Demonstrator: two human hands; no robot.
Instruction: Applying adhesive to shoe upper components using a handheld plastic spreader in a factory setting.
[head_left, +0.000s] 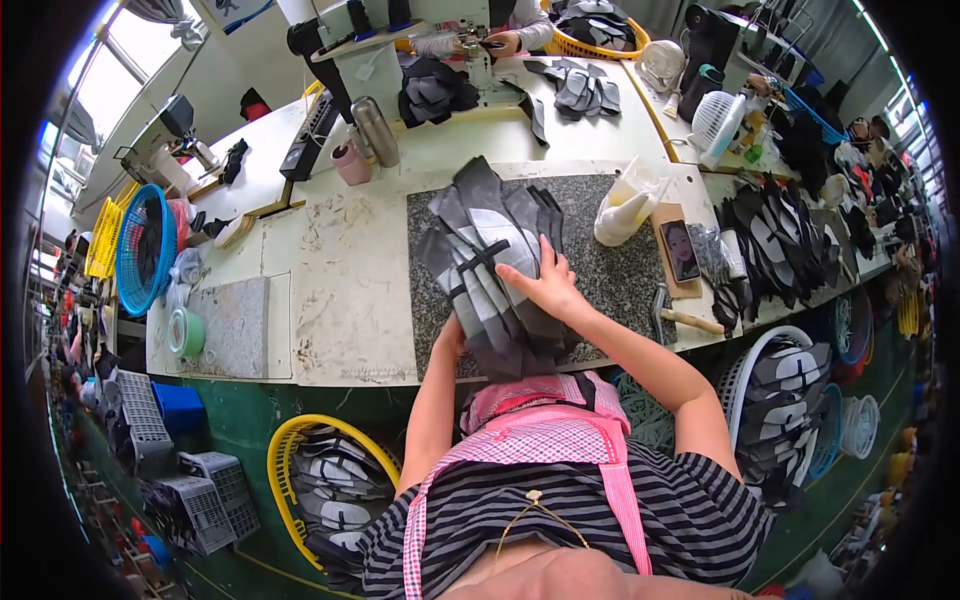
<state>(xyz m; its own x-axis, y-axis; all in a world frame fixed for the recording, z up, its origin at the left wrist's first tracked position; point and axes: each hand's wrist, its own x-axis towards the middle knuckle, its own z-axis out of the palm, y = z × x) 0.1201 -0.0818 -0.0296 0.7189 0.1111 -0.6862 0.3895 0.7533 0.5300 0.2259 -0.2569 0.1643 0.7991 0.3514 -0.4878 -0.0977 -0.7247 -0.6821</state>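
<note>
A stacked bundle of grey and black cut pieces, like shoe uppers, lies fanned out on a dark speckled stone slab in front of me. Thin black strips cross its lighter pieces. My right hand rests on the bundle's right side, thumb and fingers spread. At the near left edge of the bundle is my left hand. Its fingers are hidden by the pieces, so their grip does not show.
Right of the slab stand a white plastic container, a phone, a hammer and more dark pieces. A thermos and pink cup stand beyond. Baskets flank me. Across the table, another person's hands are at a sewing machine.
</note>
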